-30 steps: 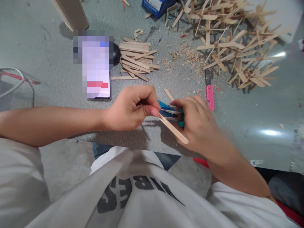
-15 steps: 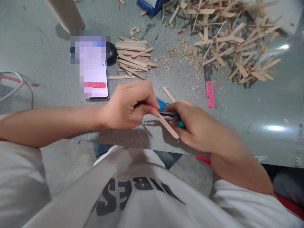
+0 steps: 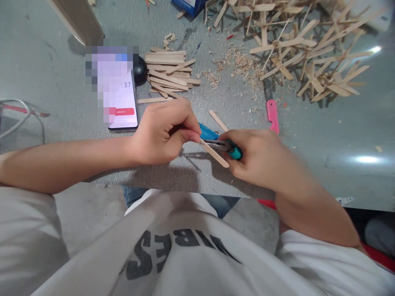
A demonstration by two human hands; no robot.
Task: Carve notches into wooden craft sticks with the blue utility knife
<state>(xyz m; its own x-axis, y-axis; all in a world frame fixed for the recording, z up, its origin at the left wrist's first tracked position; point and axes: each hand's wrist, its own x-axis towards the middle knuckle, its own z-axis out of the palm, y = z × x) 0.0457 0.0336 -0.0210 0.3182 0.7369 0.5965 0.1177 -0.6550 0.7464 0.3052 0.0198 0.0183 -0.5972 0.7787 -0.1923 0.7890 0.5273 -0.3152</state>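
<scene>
Between the thumb and forefinger of my left hand (image 3: 168, 131) is the upper end of a flat wooden craft stick (image 3: 216, 154), which slants down to the right. My right hand (image 3: 256, 158) is closed around pliers (image 3: 235, 152) with teal grips. Their metal jaws reach left to the stick, close to my left fingertips; whether they bite on it I cannot tell. Behind the pliers lies a blue object (image 3: 207, 131), partly hidden by my hands. Another craft stick (image 3: 217, 119) rests on the table just beyond, its lower end covered by my right hand.
A phone (image 3: 121, 98) leans by a black round object (image 3: 140, 70). Beside it lies a pile of craft sticks (image 3: 169, 68). Wood shavings (image 3: 237, 61), a pink-handled cutter (image 3: 272, 115) and a heap of joined sticks (image 3: 308, 49) are farther right. The table's front edge (image 3: 185, 191) runs near my body.
The stick and pliers have shifted slightly up and left in view, with my hands in much the same hold. The view itself has moved a little.
</scene>
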